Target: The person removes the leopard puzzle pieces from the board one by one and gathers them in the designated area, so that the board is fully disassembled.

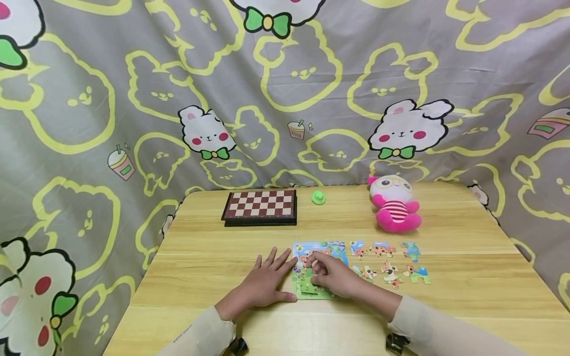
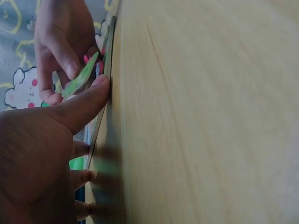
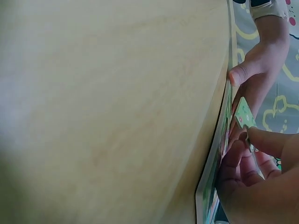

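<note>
My right hand [image 1: 331, 274] pinches a green jigsaw puzzle piece [image 3: 244, 113] between thumb and fingers. It holds the piece tilted, close over the puzzle board [image 1: 299, 295]. Part of the board's colourful picture lies hidden under that hand. Flat on the table beside the board's left edge is my left hand [image 1: 267, 282], its fingers spread and its thumb at the board's near left corner. In the left wrist view, the left thumb [image 2: 88, 105] touches the board's edge, and the green piece shows just beyond it.
Several loose puzzle pieces [image 1: 384, 249] lie in two rows right of the board. Farther back are a checkered game board [image 1: 260, 203], a small green duck [image 1: 318, 198] and a pink plush toy [image 1: 395, 210]. A patterned curtain [image 1: 285, 99] hangs behind the wooden table [image 1: 200, 257].
</note>
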Tool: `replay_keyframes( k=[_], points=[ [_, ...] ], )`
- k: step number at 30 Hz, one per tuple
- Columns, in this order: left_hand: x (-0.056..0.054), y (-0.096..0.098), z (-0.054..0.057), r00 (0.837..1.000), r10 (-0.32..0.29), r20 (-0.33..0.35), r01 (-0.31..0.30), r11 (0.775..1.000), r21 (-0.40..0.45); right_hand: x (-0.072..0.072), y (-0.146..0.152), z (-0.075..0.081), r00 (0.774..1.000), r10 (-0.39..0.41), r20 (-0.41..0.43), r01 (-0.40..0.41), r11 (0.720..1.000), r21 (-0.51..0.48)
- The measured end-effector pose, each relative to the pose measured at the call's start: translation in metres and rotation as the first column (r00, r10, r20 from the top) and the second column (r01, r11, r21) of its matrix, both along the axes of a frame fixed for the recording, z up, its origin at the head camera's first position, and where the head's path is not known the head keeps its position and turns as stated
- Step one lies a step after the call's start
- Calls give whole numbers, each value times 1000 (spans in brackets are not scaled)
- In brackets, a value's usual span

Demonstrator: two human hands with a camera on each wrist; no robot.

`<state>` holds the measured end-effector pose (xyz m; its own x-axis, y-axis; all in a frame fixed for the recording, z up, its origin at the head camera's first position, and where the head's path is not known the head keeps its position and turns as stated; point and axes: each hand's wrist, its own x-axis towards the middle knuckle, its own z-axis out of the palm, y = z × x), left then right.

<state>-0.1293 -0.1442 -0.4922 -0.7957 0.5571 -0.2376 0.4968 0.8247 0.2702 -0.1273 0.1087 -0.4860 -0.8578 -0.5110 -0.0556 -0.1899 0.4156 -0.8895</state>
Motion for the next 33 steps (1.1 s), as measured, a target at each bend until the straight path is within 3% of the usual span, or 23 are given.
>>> replay_keyframes(
  k=[9, 33],
  points=[
    [0, 0, 1, 1000, -2, 5, 2, 1000, 7, 2, 13, 4, 999, -17, 36, 19, 998, -59],
    [1, 0, -1, 1000, -1, 4, 1, 1000, 12, 26, 81, 0, 998, -57, 33, 58, 998, -24]
  ],
)
